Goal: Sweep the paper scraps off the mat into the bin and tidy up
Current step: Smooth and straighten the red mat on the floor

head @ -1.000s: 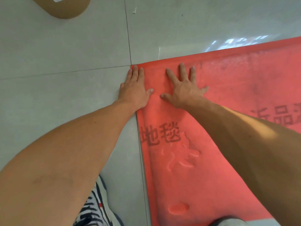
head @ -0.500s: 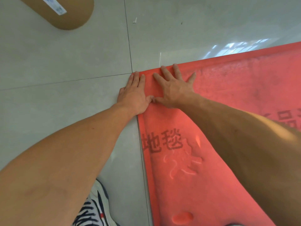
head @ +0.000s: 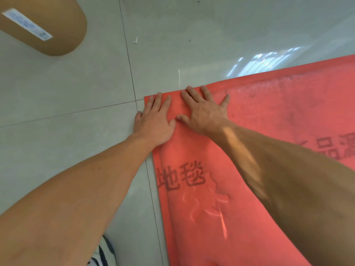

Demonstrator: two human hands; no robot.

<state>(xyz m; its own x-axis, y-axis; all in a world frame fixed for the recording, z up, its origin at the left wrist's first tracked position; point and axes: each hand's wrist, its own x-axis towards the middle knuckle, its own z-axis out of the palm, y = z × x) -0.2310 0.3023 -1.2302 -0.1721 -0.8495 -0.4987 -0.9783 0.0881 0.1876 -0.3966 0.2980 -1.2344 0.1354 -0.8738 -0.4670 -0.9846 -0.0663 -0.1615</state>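
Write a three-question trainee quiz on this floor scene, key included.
1. True or false: both hands lie flat on the mat corner.
2. Which hand's little finger hangs off the mat's edge onto the tile? A) left hand B) right hand
3. Fill in: the white paper scrap lies on the ____, not the mat.

Key: 1 true. 2 A. 3 floor; it lies beyond the corner, right of the cardboard box.

Mat and cardboard box run off-frame.
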